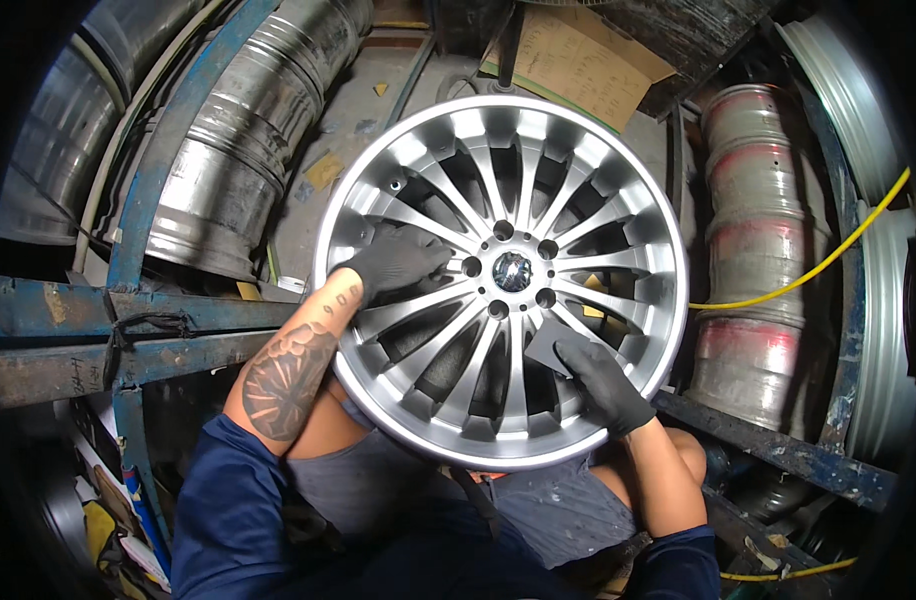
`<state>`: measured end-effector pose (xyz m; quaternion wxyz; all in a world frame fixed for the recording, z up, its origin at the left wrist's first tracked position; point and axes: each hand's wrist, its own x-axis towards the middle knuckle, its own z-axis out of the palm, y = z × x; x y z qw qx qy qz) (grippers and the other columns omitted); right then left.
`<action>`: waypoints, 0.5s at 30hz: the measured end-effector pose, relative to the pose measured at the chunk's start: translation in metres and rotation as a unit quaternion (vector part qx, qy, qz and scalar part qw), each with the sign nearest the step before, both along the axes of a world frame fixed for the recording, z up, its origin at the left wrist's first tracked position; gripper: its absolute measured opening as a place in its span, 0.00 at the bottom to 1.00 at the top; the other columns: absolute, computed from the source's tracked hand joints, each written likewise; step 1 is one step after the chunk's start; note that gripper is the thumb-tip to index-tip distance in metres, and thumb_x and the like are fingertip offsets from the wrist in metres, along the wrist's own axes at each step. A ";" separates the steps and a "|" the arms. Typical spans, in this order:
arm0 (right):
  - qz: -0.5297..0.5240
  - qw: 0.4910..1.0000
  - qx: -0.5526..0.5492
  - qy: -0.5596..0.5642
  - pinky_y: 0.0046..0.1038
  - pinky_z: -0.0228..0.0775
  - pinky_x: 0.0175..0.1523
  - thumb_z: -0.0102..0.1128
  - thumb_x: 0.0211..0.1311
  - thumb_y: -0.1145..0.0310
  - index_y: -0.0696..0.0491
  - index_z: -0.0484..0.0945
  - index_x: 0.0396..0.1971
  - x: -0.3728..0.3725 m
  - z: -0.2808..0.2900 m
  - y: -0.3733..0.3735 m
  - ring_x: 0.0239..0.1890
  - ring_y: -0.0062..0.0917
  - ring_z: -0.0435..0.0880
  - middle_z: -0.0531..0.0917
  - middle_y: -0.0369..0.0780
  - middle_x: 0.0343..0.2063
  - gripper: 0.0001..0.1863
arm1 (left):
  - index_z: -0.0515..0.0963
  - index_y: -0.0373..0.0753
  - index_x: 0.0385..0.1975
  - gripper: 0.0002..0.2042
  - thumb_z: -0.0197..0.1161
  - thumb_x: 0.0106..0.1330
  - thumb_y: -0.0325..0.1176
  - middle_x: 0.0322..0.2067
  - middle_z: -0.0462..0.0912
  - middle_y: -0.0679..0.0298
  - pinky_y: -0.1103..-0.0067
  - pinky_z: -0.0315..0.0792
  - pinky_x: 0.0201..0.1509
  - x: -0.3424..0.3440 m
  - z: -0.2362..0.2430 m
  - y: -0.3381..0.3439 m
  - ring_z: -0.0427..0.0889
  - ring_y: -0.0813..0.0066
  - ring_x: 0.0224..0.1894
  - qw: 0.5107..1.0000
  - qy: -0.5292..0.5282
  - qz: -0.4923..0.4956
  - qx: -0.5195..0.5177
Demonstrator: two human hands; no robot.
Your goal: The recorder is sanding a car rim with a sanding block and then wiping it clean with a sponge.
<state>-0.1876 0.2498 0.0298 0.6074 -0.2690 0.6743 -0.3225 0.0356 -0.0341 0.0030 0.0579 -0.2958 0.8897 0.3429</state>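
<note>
A silver multi-spoke alloy wheel [568,423] lies face up across my lap, with a shiny dark centre cap [513,270] in its hub and bolt holes around it. My left hand [403,262], in a black glove, lies over a spoke on the left side. Its fingers are curled onto the spoke close to the hub, and their undersides are hidden. In my right hand [603,387], also gloved in black, a grey piece of sandpaper [550,347] is pinched between thumb and fingers. The sheet lies over the lower right spokes, near the hub.
Stacked bare-metal wheel barrels [218,190] stand at the left behind a blue metal frame [143,215]. More barrels with red marks [753,240] stack up at the right. A yellow hose [828,262] crosses there. Cardboard [583,65] lies beyond the wheel.
</note>
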 end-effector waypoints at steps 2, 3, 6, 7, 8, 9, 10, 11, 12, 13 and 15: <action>-0.115 0.989 -0.003 -0.098 0.22 0.70 0.45 0.52 0.75 0.55 0.59 0.80 0.52 0.017 0.018 -0.010 0.40 0.17 0.80 0.85 0.36 0.40 0.23 | 0.83 0.40 0.31 0.16 0.54 0.66 0.45 0.27 0.81 0.60 0.74 0.71 0.44 -0.007 0.030 0.014 0.77 0.69 0.32 0.999 -0.015 0.029 0.023; -0.148 0.981 -0.017 -0.121 0.21 0.69 0.45 0.51 0.75 0.57 0.57 0.80 0.53 0.027 0.021 -0.015 0.40 0.15 0.77 0.82 0.33 0.40 0.20 | 0.82 0.38 0.33 0.15 0.56 0.66 0.43 0.26 0.80 0.61 0.75 0.70 0.42 0.000 0.009 0.009 0.76 0.72 0.30 0.999 0.020 0.022 0.022; -0.150 0.980 -0.006 -0.133 0.20 0.67 0.45 0.51 0.75 0.58 0.58 0.81 0.48 0.015 0.012 -0.014 0.40 0.14 0.76 0.81 0.32 0.37 0.18 | 0.81 0.36 0.30 0.14 0.57 0.66 0.42 0.25 0.80 0.62 0.75 0.68 0.40 -0.011 0.019 0.023 0.74 0.74 0.29 0.965 0.041 0.212 0.147; -0.151 0.972 -0.036 -0.175 0.19 0.67 0.48 0.54 0.73 0.63 0.55 0.80 0.48 0.012 0.019 -0.019 0.40 0.15 0.77 0.81 0.32 0.39 0.13 | 0.81 0.36 0.30 0.14 0.57 0.66 0.42 0.25 0.80 0.62 0.75 0.68 0.40 -0.010 0.018 0.022 0.74 0.74 0.29 0.966 0.037 0.214 0.144; -0.162 0.970 -0.031 -0.179 0.20 0.68 0.49 0.55 0.72 0.65 0.57 0.81 0.47 0.009 0.012 -0.021 0.40 0.15 0.78 0.82 0.33 0.39 0.14 | 0.81 0.36 0.30 0.14 0.57 0.66 0.42 0.26 0.80 0.62 0.76 0.68 0.40 -0.009 0.015 0.020 0.74 0.75 0.30 0.962 0.040 0.218 0.161; -0.158 0.976 -0.041 -0.147 0.19 0.69 0.49 0.54 0.72 0.65 0.58 0.81 0.47 0.012 0.014 -0.023 0.41 0.16 0.78 0.83 0.34 0.39 0.14 | 0.80 0.36 0.30 0.14 0.58 0.66 0.42 0.26 0.80 0.63 0.77 0.68 0.40 -0.007 0.013 0.019 0.75 0.76 0.30 0.958 0.044 0.222 0.179; -0.153 0.980 -0.052 -0.112 0.19 0.69 0.50 0.54 0.72 0.66 0.59 0.81 0.48 0.012 0.017 -0.027 0.41 0.16 0.78 0.83 0.35 0.40 0.14 | 0.80 0.36 0.30 0.14 0.58 0.66 0.42 0.26 0.80 0.63 0.77 0.68 0.40 -0.007 0.013 0.019 0.75 0.76 0.30 0.958 0.043 0.222 0.175; -0.153 0.980 -0.055 -0.114 0.19 0.69 0.50 0.54 0.72 0.66 0.59 0.81 0.48 0.011 0.015 -0.029 0.41 0.16 0.78 0.83 0.35 0.40 0.14 | 0.80 0.35 0.30 0.14 0.57 0.67 0.41 0.27 0.80 0.63 0.77 0.68 0.41 -0.005 0.013 0.019 0.75 0.76 0.31 0.967 0.037 0.192 0.162; -0.165 0.978 -0.055 -0.118 0.20 0.69 0.50 0.54 0.72 0.66 0.59 0.81 0.48 0.007 0.012 -0.030 0.42 0.16 0.79 0.83 0.35 0.40 0.14 | 0.80 0.35 0.31 0.15 0.57 0.67 0.41 0.27 0.80 0.63 0.77 0.69 0.41 -0.004 0.013 0.020 0.75 0.76 0.31 0.975 0.031 0.162 0.148; -0.177 0.975 -0.053 -0.121 0.20 0.70 0.51 0.54 0.71 0.67 0.60 0.81 0.49 0.001 0.010 -0.029 0.43 0.17 0.79 0.83 0.36 0.41 0.14 | 0.81 0.34 0.32 0.16 0.57 0.68 0.43 0.29 0.81 0.62 0.77 0.69 0.42 -0.003 0.018 0.027 0.76 0.76 0.31 0.973 0.040 0.177 0.142; -0.213 0.965 -0.080 -0.130 0.20 0.72 0.49 0.55 0.70 0.69 0.60 0.81 0.49 -0.011 0.008 -0.031 0.42 0.18 0.81 0.84 0.36 0.39 0.14 | 0.81 0.37 0.30 0.18 0.55 0.67 0.46 0.28 0.83 0.61 0.73 0.71 0.46 -0.003 0.030 0.035 0.79 0.70 0.33 0.976 0.024 0.171 0.136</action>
